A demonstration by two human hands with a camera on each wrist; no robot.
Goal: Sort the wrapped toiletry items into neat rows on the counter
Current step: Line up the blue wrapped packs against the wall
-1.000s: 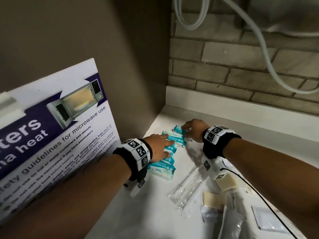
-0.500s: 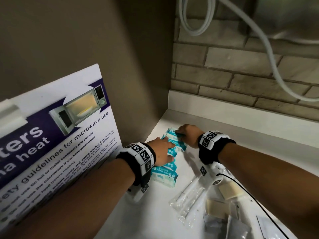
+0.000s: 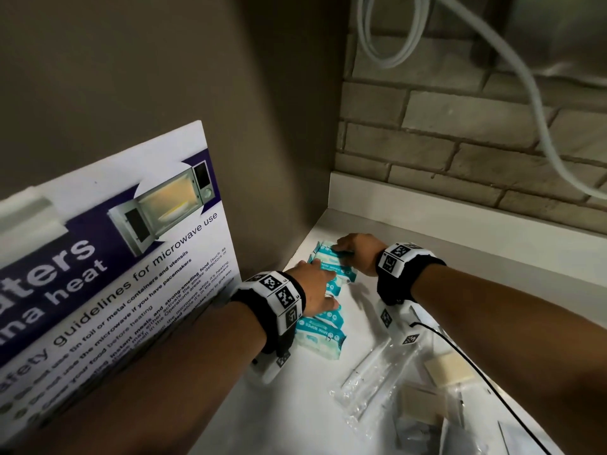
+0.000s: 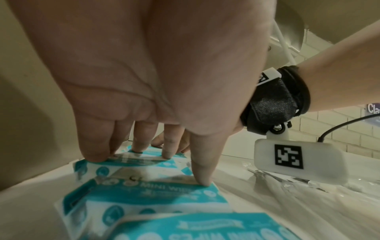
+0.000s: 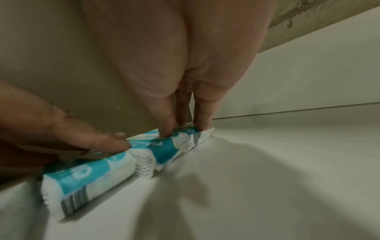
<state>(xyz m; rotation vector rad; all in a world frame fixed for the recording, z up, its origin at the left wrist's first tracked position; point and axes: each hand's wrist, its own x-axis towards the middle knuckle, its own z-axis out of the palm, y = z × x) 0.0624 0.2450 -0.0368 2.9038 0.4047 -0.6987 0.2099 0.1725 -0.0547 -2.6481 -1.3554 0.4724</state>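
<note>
The left hand (image 3: 315, 287) is lying flat, fingers straight, pressing down on the row of teal mini-wipes packets (image 3: 323, 333) that is running along the counter (image 3: 295, 405) from about 6 o'clock toward 12 o'clock beside the side wall. The right hand (image 3: 356, 252) is resting straight fingertips (image 5: 202, 125) on the far packet (image 5: 164, 146) at the 12 o'clock end. Clear-wrapped items (image 3: 371, 385) are lying at about 4 o'clock.
</note>
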